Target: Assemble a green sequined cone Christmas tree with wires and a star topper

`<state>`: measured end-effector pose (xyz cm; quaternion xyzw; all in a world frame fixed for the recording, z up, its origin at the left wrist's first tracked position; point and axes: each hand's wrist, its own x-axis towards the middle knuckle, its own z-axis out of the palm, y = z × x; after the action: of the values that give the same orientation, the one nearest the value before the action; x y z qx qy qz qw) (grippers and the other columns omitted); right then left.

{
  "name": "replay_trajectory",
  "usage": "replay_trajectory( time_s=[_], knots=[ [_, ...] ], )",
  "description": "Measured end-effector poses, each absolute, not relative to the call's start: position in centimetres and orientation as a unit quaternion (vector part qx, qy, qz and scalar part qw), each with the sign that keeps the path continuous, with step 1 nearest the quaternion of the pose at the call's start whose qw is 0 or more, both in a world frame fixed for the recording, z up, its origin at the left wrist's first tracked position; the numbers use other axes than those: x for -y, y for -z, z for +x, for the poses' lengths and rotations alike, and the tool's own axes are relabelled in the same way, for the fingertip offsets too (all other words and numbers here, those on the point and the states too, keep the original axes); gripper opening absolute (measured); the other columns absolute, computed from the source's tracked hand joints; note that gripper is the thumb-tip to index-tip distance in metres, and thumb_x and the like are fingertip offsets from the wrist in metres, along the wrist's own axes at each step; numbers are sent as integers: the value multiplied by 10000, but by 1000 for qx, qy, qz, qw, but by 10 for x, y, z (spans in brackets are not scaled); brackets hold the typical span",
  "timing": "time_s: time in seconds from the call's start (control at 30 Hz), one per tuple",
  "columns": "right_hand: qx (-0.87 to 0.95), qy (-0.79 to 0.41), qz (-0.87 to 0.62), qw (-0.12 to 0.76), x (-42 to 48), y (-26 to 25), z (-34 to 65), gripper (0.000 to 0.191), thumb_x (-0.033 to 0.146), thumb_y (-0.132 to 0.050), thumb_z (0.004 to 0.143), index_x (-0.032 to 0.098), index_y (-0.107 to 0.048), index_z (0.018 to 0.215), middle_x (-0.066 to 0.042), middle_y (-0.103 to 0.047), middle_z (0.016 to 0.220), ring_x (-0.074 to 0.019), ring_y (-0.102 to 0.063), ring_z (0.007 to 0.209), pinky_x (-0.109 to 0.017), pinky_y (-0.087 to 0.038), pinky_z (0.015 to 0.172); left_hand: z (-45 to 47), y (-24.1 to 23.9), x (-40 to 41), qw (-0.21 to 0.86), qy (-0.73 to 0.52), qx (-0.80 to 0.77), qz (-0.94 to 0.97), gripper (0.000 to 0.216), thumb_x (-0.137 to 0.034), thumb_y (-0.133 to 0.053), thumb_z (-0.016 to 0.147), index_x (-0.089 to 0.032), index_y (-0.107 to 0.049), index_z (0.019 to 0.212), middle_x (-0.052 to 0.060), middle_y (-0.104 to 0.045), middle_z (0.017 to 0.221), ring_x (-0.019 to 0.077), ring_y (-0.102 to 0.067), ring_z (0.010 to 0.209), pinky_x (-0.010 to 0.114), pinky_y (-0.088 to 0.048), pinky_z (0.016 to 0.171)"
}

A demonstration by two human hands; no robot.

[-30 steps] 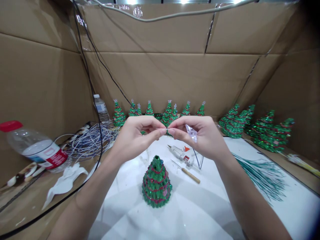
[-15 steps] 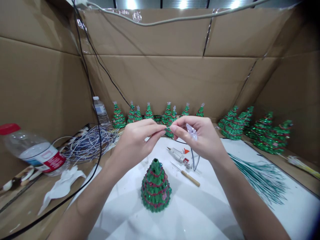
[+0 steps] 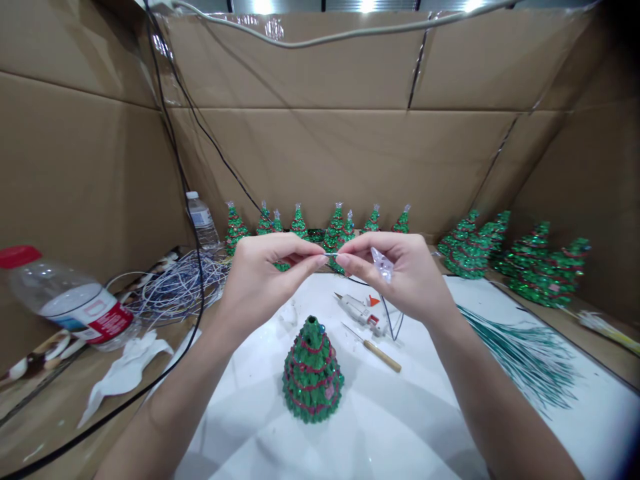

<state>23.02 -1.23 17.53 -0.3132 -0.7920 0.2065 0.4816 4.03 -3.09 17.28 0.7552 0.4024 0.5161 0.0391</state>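
pinching shut, the left hand point(image 3: 260, 273) holds one end of a thin wire point(image 3: 330, 255); it runs level into the pinch of the right hand point(image 3: 405, 277), which also clasps a clear star point(image 3: 383, 265). a green tree point(image 3: 313, 370) stands below, nearer the left hand.

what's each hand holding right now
Left hand: closed, pinching the wire at its tip.
Right hand: closed, pinching the wire too, clear star in its grip.
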Motion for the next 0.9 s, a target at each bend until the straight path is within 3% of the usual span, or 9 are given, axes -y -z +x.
replay_trajectory(
  time_s=[0.6, 0.9],
  knots=[
    [789, -175, -294, 511, 11, -171, 227, 120, 244, -706, 758, 136, -692, 706, 17, -597, 562, -73, -453, 492, -197, -335, 434, 46, -170, 32, 83, -536, -422, 727, 59, -186, -702, 761, -170, -718, 707, -17, -703, 661, 98, -630, 600, 182, -487, 555],
    [776, -146, -293, 540, 14, -171, 227, 117, 217, -663, 787, 147, -665, 694, 35, -560, 550, -53, -413, 454, -196, -300, 408, 50, -169, 31, 258, -556, -395, 684, 26, -189, -726, 739, -163, -727, 742, -8, -725, 681, 110, -664, 612, 170, -522, 560]
  ],
)
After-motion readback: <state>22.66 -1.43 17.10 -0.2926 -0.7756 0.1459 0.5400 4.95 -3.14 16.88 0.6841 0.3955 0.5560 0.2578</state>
